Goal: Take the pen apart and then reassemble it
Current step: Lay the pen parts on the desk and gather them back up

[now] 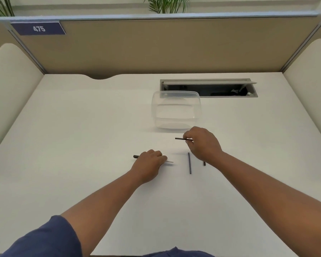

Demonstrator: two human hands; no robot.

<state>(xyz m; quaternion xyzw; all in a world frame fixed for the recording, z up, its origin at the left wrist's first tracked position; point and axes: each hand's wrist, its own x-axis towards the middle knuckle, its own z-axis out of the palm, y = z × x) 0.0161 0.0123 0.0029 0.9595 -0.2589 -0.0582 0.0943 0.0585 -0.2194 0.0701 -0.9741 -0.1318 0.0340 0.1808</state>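
On the desk (pixel 82 127), your left hand (pixel 148 164) curls around a pen piece (pixel 170 161), while your right hand (pixel 202 143) fingers pinch a thin dark rod (pixel 180 139).

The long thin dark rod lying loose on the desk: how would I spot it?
Start at the clear plastic tub on the white desk and come toward the person's two hands. Between them lies the long thin dark rod, pointing away from the person. Unlike the other pen parts, no hand touches it.
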